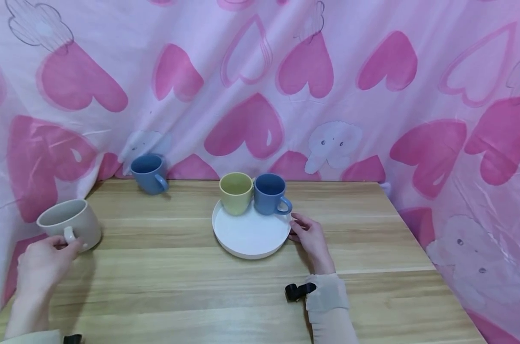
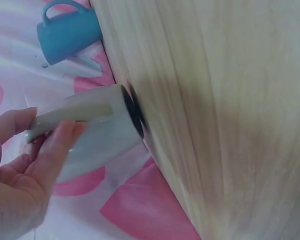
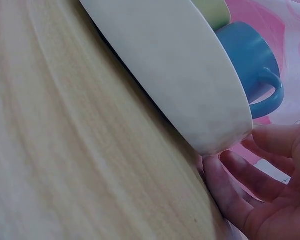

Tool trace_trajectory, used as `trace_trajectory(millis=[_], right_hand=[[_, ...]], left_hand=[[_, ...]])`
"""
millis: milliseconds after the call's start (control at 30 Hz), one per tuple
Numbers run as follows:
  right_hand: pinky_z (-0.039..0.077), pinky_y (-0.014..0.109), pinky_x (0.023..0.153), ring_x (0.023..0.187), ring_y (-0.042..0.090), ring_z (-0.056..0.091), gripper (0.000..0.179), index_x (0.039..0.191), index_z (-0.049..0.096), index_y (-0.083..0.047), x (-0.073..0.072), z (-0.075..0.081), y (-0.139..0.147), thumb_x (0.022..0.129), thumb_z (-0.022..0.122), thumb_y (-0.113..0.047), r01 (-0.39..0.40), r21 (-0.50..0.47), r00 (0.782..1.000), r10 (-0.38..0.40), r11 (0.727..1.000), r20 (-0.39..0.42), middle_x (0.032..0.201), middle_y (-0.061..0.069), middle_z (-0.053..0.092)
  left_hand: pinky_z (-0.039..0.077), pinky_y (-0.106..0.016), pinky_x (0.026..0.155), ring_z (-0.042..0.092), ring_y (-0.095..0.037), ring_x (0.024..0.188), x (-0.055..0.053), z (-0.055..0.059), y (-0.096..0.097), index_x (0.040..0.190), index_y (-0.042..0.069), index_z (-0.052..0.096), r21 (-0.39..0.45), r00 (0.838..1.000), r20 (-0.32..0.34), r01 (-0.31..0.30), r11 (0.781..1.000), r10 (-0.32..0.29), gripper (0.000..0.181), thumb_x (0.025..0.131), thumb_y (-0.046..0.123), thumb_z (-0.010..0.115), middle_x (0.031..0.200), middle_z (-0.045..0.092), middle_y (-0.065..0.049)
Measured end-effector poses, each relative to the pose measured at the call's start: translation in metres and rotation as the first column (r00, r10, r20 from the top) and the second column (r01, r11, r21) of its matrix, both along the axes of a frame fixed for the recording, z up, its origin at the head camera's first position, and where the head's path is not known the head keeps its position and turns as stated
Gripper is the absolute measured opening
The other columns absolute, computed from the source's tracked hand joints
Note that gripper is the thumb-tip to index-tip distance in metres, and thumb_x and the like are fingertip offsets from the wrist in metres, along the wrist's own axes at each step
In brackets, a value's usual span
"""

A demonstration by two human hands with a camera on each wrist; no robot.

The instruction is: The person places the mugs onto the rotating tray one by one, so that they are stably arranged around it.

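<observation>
At the left side of the table, my left hand (image 1: 45, 265) pinches the handle of a light grey mug (image 1: 89, 227) between thumb and fingers. In the left wrist view the grey mug's handle (image 2: 90, 113) lies between the fingertips, its base close to the wood. A white round plate (image 1: 251, 234) with a raised rim sits mid-table. On its far part stand a yellow-green mug (image 1: 235, 199) and a blue mug (image 1: 268, 195), side by side. My right hand (image 1: 313, 241) grips the plate's right edge, thumb at the rim and fingers lower on the side, as the right wrist view shows.
Another blue mug (image 1: 150, 177) stands at the table's back left corner, handle to the right. The wooden table (image 1: 178, 286) meets a pink heart-print curtain (image 1: 243, 124) along its back and sides.
</observation>
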State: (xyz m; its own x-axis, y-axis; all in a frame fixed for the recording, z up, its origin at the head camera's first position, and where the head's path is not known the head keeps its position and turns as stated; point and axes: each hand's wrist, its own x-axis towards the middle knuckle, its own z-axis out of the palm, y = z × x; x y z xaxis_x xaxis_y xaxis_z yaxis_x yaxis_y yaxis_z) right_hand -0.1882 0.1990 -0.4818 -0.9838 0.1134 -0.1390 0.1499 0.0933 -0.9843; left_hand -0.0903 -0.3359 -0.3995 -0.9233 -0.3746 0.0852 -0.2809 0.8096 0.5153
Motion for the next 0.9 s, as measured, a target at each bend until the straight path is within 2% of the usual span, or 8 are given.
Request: trace_trajectory(millis=[167, 267, 367, 433, 467, 567, 700, 900], right_hand=[[0.057, 0.031, 0.076, 0.088, 0.022, 0.066, 0.035, 0.132, 0.06, -0.003, -0.001, -0.002, -0.003, 0.098, 0.059, -0.007, -0.001, -0.004, 1.0, 0.001, 1.0, -0.01, 0.114, 0.021, 0.06], [0.057, 0.03, 0.076, 0.089, 0.022, 0.065, 0.034, 0.131, 0.061, -0.003, -0.001, -0.001, -0.005, 0.097, 0.059, -0.007, 0.004, 0.001, 1.0, -0.004, 1.0, -0.003, 0.114, 0.021, 0.061], [0.057, 0.03, 0.077, 0.089, 0.021, 0.065, 0.035, 0.132, 0.06, -0.002, -0.001, -0.001, -0.007, 0.097, 0.059, -0.006, 0.001, -0.001, 1.0, -0.001, 1.0, 0.003, 0.114, 0.021, 0.061], [0.057, 0.03, 0.077, 0.089, 0.021, 0.065, 0.035, 0.132, 0.06, -0.001, -0.001, -0.001, -0.007, 0.097, 0.06, -0.006, -0.002, -0.009, 1.0, 0.002, 1.0, 0.004, 0.113, 0.021, 0.061], [0.057, 0.031, 0.078, 0.088, 0.02, 0.065, 0.036, 0.133, 0.059, 0.0, -0.001, -0.001, -0.007, 0.097, 0.059, -0.006, -0.005, -0.012, 1.0, 0.005, 1.0, 0.0, 0.113, 0.022, 0.06], [0.056, 0.031, 0.079, 0.086, 0.019, 0.065, 0.036, 0.133, 0.059, 0.0, -0.001, 0.0, -0.005, 0.097, 0.059, -0.005, 0.001, -0.02, 1.0, -0.001, 1.0, -0.008, 0.114, 0.022, 0.06], [0.056, 0.031, 0.079, 0.085, 0.018, 0.065, 0.036, 0.132, 0.059, 0.001, 0.0, 0.003, -0.001, 0.097, 0.059, -0.004, 0.016, -0.03, 1.0, -0.016, 0.999, -0.015, 0.114, 0.023, 0.06], [0.056, 0.03, 0.077, 0.084, 0.019, 0.066, 0.035, 0.132, 0.059, 0.001, 0.001, 0.002, -0.001, 0.097, 0.058, -0.003, 0.014, -0.027, 1.0, -0.014, 1.0, -0.009, 0.112, 0.022, 0.061]], left_hand=[[0.039, -0.048, 0.062, 0.058, -0.049, 0.081, -0.001, 0.001, -0.009, 0.092, -0.003, 0.072, -0.009, 1.0, -0.017, -0.012, 1.0, 0.012, 0.044, 0.096, 0.038, 0.058, 0.074, 0.07, -0.014], [0.041, -0.039, 0.063, 0.063, -0.017, 0.068, 0.001, -0.002, -0.016, 0.103, -0.005, 0.071, 0.033, 1.0, 0.002, -0.027, 0.999, 0.027, 0.05, 0.097, 0.042, 0.055, 0.071, 0.072, -0.005], [0.037, -0.027, 0.06, 0.046, 0.015, 0.061, 0.004, -0.006, -0.022, 0.111, -0.007, 0.068, 0.094, 0.999, 0.026, -0.041, 0.995, 0.038, 0.057, 0.097, 0.046, 0.054, 0.066, 0.07, 0.009], [0.039, -0.028, 0.062, 0.047, 0.016, 0.062, 0.005, -0.006, -0.022, 0.113, -0.008, 0.067, 0.114, 0.998, 0.035, -0.047, 0.992, 0.043, 0.059, 0.097, 0.047, 0.053, 0.064, 0.069, 0.012], [0.039, -0.029, 0.063, 0.048, 0.015, 0.063, 0.005, -0.006, -0.021, 0.113, -0.008, 0.067, 0.111, 0.999, 0.033, -0.046, 0.993, 0.043, 0.059, 0.097, 0.048, 0.053, 0.065, 0.07, 0.012], [0.041, -0.039, 0.067, 0.067, -0.017, 0.079, 0.001, -0.004, -0.009, 0.11, -0.006, 0.069, 0.083, 1.0, -0.004, -0.028, 0.996, 0.028, 0.053, 0.098, 0.043, 0.054, 0.075, 0.073, -0.002], [0.038, -0.038, 0.062, 0.063, -0.041, 0.086, -0.004, -0.002, 0.008, 0.099, -0.001, 0.072, 0.05, 0.997, -0.083, 0.005, 0.999, -0.001, 0.042, 0.098, 0.038, 0.057, 0.085, 0.072, -0.015], [0.035, -0.033, 0.06, 0.061, -0.035, 0.081, -0.001, -0.005, 0.025, 0.108, -0.002, 0.071, 0.057, 0.988, -0.154, 0.037, 0.998, -0.028, 0.041, 0.096, 0.035, 0.061, 0.09, 0.072, -0.019]])
